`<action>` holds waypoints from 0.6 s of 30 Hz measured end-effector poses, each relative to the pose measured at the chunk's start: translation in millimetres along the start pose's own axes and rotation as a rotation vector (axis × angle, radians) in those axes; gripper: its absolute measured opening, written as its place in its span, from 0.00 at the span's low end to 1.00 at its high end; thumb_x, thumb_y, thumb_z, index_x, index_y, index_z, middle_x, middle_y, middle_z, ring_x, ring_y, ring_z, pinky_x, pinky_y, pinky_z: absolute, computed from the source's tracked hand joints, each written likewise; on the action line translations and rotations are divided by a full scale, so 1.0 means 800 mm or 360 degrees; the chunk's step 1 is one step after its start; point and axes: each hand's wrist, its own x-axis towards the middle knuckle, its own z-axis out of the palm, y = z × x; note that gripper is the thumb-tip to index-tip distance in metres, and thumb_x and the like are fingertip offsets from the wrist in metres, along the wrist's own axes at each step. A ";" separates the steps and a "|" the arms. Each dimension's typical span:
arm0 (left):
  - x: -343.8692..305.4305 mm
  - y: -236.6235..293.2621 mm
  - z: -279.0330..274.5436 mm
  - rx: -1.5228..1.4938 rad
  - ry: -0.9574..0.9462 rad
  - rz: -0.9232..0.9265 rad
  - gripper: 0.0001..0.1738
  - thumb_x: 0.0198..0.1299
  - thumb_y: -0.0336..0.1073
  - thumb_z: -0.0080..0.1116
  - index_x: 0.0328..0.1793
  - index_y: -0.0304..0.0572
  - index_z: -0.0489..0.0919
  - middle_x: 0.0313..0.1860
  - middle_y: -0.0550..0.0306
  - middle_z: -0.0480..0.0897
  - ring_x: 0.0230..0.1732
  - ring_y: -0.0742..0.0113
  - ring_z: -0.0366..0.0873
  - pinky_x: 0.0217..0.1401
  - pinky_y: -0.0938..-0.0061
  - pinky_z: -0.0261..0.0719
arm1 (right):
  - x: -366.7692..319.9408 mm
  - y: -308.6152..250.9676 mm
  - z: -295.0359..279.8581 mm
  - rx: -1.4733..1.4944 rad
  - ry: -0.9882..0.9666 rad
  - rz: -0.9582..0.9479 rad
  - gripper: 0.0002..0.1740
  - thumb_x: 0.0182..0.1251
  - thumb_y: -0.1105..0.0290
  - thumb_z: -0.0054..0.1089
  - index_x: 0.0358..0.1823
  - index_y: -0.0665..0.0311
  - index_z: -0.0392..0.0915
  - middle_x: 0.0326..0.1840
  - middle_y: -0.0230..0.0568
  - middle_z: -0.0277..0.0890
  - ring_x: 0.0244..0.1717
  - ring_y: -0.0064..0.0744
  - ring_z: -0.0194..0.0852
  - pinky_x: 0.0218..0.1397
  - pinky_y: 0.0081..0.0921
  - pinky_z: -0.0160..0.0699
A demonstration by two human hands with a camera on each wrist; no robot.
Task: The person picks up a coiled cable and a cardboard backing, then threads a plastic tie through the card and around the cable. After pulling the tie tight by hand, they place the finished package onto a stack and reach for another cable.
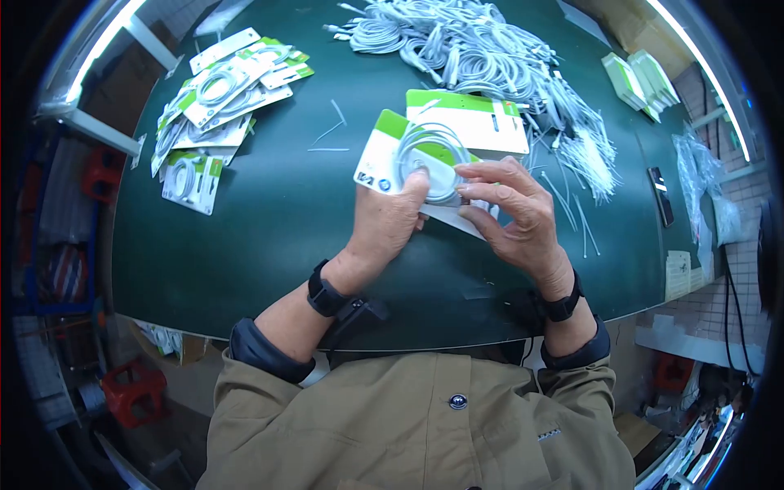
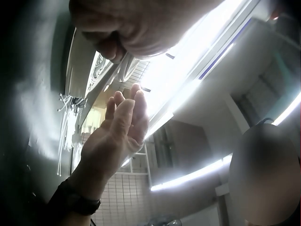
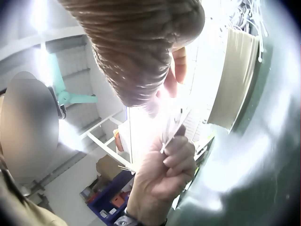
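Observation:
My left hand (image 1: 388, 216) grips a white-and-green packaging card (image 1: 378, 159), its thumb pressing a coiled white cable (image 1: 433, 139) against the card's face. At the coil's right side, my right hand (image 1: 518, 212) pinches an end of the cable between thumb and fingertips; the fingers largely hide that end. The right wrist view shows the left hand (image 3: 164, 169) curled round the card, seen nearly edge-on. In the left wrist view the right hand (image 2: 113, 132) is raised, thumb in front of its fingers.
Behind the card lies a thick stack of similar cards (image 1: 490, 135). A large heap of coiled cables (image 1: 482, 57) and white ties (image 1: 592, 159) spreads beyond it. Carded cables (image 1: 216, 98) pile at left. A phone (image 1: 661, 196) and plastic bags (image 1: 698, 180) lie near the right edge.

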 end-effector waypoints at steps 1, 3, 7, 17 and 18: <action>0.002 -0.001 0.002 -0.0047 0.0004 0.0035 0.14 0.72 0.30 0.59 0.59 0.32 0.76 0.33 0.59 0.83 0.19 0.79 0.76 0.17 0.82 0.73 | 0.001 0.000 -0.006 -0.0035 0.0071 0.0025 0.15 0.57 0.80 0.77 0.46 0.59 0.89 0.54 0.40 0.89 0.49 0.39 0.86 0.51 0.34 0.87; 0.004 0.001 0.002 -0.0061 0.0012 0.0028 0.14 0.72 0.29 0.59 0.60 0.33 0.76 0.34 0.59 0.82 0.20 0.79 0.75 0.16 0.82 0.72 | 0.003 0.006 -0.027 -0.0154 0.0202 0.0077 0.14 0.59 0.81 0.76 0.46 0.60 0.89 0.53 0.41 0.89 0.47 0.40 0.87 0.51 0.33 0.87; 0.006 0.005 0.000 -0.0159 0.0050 0.0055 0.15 0.72 0.28 0.59 0.62 0.36 0.76 0.40 0.59 0.82 0.23 0.79 0.76 0.16 0.82 0.71 | -0.005 0.017 -0.092 -0.0300 0.0199 0.0711 0.11 0.63 0.78 0.74 0.47 0.67 0.90 0.45 0.43 0.89 0.40 0.37 0.88 0.46 0.28 0.85; 0.010 0.006 -0.005 -0.0187 0.0107 0.0024 0.15 0.72 0.32 0.62 0.62 0.38 0.76 0.40 0.59 0.83 0.25 0.79 0.77 0.16 0.83 0.72 | -0.077 0.076 -0.137 -0.0976 -0.0270 0.1232 0.15 0.62 0.62 0.76 0.43 0.66 0.90 0.39 0.48 0.89 0.44 0.47 0.88 0.51 0.41 0.85; 0.009 0.005 -0.005 -0.0182 0.0097 0.0020 0.15 0.72 0.32 0.62 0.62 0.38 0.76 0.40 0.59 0.83 0.25 0.79 0.78 0.17 0.83 0.72 | -0.077 0.081 -0.133 -0.0972 -0.0235 0.1210 0.15 0.61 0.62 0.76 0.43 0.66 0.90 0.39 0.48 0.88 0.45 0.49 0.88 0.52 0.42 0.84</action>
